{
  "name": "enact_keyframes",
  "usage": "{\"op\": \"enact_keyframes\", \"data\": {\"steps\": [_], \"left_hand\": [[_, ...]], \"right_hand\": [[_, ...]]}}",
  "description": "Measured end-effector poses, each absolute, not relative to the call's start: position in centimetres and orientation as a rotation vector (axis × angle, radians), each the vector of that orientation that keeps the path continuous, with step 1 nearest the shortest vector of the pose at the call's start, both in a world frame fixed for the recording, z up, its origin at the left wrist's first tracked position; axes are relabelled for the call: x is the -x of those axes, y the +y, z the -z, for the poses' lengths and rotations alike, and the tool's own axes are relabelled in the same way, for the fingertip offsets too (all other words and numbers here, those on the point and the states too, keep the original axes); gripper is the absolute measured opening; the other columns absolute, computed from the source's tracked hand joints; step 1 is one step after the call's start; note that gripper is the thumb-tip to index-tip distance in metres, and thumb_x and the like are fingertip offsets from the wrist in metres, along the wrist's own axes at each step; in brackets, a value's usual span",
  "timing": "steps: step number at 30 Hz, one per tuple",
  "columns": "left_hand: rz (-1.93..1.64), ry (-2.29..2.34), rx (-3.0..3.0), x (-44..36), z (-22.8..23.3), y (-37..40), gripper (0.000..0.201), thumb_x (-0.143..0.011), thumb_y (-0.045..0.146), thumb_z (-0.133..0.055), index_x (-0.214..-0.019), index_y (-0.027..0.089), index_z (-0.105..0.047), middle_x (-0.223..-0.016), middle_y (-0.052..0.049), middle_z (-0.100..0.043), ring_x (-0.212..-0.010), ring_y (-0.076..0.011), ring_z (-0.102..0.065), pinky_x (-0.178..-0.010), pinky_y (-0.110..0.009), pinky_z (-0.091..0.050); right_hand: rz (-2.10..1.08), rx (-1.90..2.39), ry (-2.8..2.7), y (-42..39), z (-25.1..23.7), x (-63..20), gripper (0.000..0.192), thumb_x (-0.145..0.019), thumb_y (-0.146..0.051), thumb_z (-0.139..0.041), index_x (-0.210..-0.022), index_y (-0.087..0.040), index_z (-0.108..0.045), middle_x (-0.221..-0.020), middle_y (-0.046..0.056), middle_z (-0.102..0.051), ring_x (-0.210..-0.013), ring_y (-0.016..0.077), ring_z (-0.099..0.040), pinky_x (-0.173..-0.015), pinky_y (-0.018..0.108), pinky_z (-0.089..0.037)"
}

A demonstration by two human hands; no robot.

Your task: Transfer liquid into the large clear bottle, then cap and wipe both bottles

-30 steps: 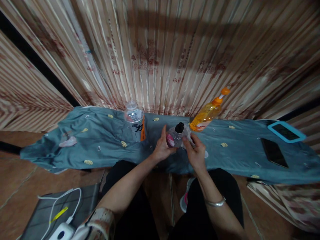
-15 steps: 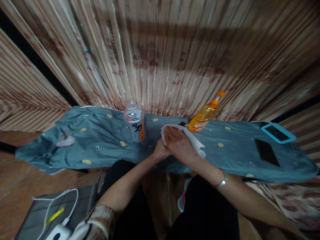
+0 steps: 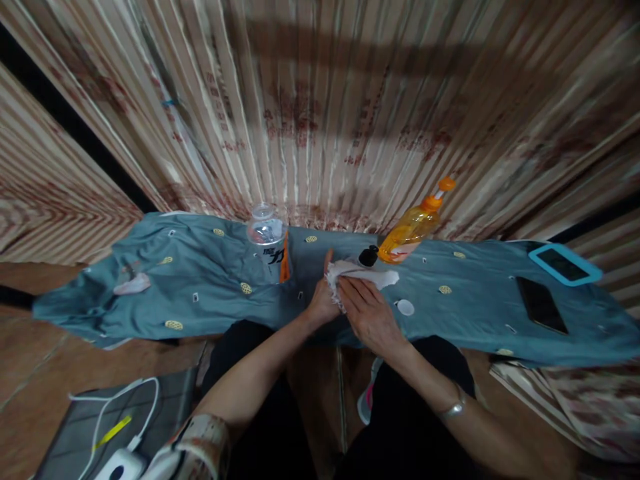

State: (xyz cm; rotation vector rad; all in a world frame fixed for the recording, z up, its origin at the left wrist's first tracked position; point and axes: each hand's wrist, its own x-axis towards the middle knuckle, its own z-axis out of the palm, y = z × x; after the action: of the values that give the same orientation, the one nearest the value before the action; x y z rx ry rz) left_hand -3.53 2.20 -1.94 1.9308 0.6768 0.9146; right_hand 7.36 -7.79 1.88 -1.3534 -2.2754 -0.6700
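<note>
In the head view both hands meet over the middle of the covered bench at a white cloth [image 3: 367, 271] with a frayed edge. My right hand [image 3: 373, 317] presses the cloth, its fingers bent over the near side. My left hand [image 3: 323, 301] holds the cloth's left end, its thumb pointing up; its other fingers are hidden. Whether anything lies inside the cloth cannot be seen. Just behind it is a small black object [image 3: 369, 256], next to a tilted-looking bottle of orange liquid with an orange pump top [image 3: 410, 233]. A white round lid [image 3: 405, 307] lies right of my right hand.
A clear plastic bottle [image 3: 270, 250] stands left of my hands. Crumpled clear plastic [image 3: 133, 283] lies farther left. At the right are a dark phone [image 3: 541, 305] and a blue-framed device [image 3: 565, 264]. A striped curtain [image 3: 310, 120] hangs behind the teal cover [image 3: 200, 267].
The cloth is bunched smaller and has drawn away from the black object and white lid, which now show more fully. My right hand has shifted slightly lower, and my left thumb now points up.
</note>
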Motion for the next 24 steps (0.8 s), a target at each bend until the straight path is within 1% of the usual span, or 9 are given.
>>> {"op": "enact_keyframes", "data": {"steps": [3, 6, 9, 12, 14, 16, 20, 22, 24], "left_hand": [[-0.898, 0.643, -1.84, 3.8, 1.7, 1.9, 0.103, -0.076, 0.032, -0.063, -0.153, 0.019, 0.004, -0.12, -0.01, -0.065, -0.098, -0.0219, -0.067, -0.094, -0.04, -0.053], [-0.898, 0.655, -1.803, 3.9, 1.5, 1.6, 0.113, -0.07, 0.031, -0.071, -0.153, 0.017, 0.005, -0.125, -0.013, -0.06, -0.099, -0.022, -0.066, -0.094, -0.039, -0.052], [-0.902, 0.688, -1.787, 3.9, 1.8, 1.5, 0.118, -0.067, 0.03, -0.076, -0.153, 0.014, 0.003, -0.129, -0.015, -0.058, -0.107, -0.0256, -0.064, -0.099, -0.045, -0.049], [-0.91, 0.692, -1.883, 3.8, 2.4, 1.4, 0.106, -0.066, 0.031, -0.077, -0.151, 0.014, -0.016, -0.139, -0.019, -0.05, -0.129, -0.0323, -0.051, -0.111, -0.054, -0.038], [-0.926, 0.68, -1.969, 3.9, 2.8, 1.3, 0.094, -0.064, 0.031, -0.078, -0.145, 0.014, -0.031, -0.15, -0.02, -0.037, -0.143, -0.0355, -0.033, -0.118, -0.056, -0.028], [-0.925, 0.662, -2.013, 4.0, 3.1, 1.2, 0.089, -0.065, 0.031, -0.077, -0.141, 0.013, -0.035, -0.157, -0.021, -0.024, -0.148, -0.0364, -0.02, -0.12, -0.056, -0.023], [-0.899, 0.594, -2.04, 4.6, 3.1, 0.8, 0.101, -0.066, 0.029, -0.075, -0.148, 0.011, -0.019, -0.16, -0.024, -0.01, -0.149, -0.0359, -0.018, -0.12, -0.054, -0.022], [-0.868, 0.557, -2.019, 4.9, 2.7, 0.7, 0.11, -0.067, 0.028, -0.074, -0.151, 0.012, -0.005, -0.159, -0.024, -0.014, -0.147, -0.0346, -0.023, -0.119, -0.053, -0.025], [-0.829, 0.525, -1.994, 5.2, 2.5, 0.6, 0.117, -0.069, 0.028, -0.073, -0.152, 0.014, 0.009, -0.157, -0.023, -0.021, -0.146, -0.0331, -0.028, -0.118, -0.053, -0.028]], "right_hand": [[0.405, 1.353, -2.005, -9.5, -1.5, -7.1, 0.034, -0.096, -0.013, -0.045, -0.129, -0.01, -0.051, -0.132, 0.016, -0.053, -0.128, 0.0243, -0.045, -0.111, 0.045, -0.035], [0.204, 1.398, -1.615, -9.7, -1.9, -6.7, 0.032, -0.096, -0.015, -0.047, -0.129, -0.018, -0.05, -0.129, 0.013, -0.053, -0.125, 0.02, -0.049, -0.105, 0.039, -0.043], [0.149, 1.476, -1.327, -8.6, -2.1, -6.5, 0.035, -0.091, -0.023, -0.056, -0.125, -0.019, -0.052, -0.129, 0.013, -0.049, -0.119, 0.0218, -0.052, -0.099, 0.039, -0.048], [0.104, 1.536, -1.193, -7.1, -1.8, -6.5, 0.049, -0.082, -0.031, -0.064, -0.126, -0.015, -0.051, -0.138, 0.017, -0.041, -0.124, 0.0255, -0.048, -0.101, 0.041, -0.046], [0.072, 1.538, -1.156, -6.3, -1.4, -6.5, 0.054, -0.08, -0.033, -0.064, -0.128, -0.012, -0.05, -0.141, 0.018, -0.04, -0.129, 0.0269, -0.043, -0.106, 0.042, -0.041], [0.033, 1.52, -1.152, -5.7, -0.9, -6.7, 0.057, -0.08, -0.034, -0.062, -0.13, -0.011, -0.048, -0.139, 0.018, -0.043, -0.131, 0.0271, -0.042, -0.109, 0.043, -0.038], [-0.116, 1.519, -1.225, -5.6, 0.7, -7.2, 0.059, -0.086, -0.041, -0.056, -0.134, -0.01, -0.044, -0.124, 0.018, -0.057, -0.115, 0.0271, -0.057, -0.098, 0.042, -0.047], [-0.152, 1.518, -1.269, -5.8, 1.8, -7.5, 0.062, -0.091, -0.044, -0.051, -0.138, -0.007, -0.038, -0.122, 0.021, -0.058, -0.11, 0.0276, -0.06, -0.093, 0.042, -0.05], [-0.135, 1.523, -1.294, -6.1, 3.1, -7.6, 0.065, -0.094, -0.046, -0.046, -0.143, -0.006, -0.031, -0.129, 0.023, -0.054, -0.118, 0.0288, -0.056, -0.098, 0.046, -0.047]]}}
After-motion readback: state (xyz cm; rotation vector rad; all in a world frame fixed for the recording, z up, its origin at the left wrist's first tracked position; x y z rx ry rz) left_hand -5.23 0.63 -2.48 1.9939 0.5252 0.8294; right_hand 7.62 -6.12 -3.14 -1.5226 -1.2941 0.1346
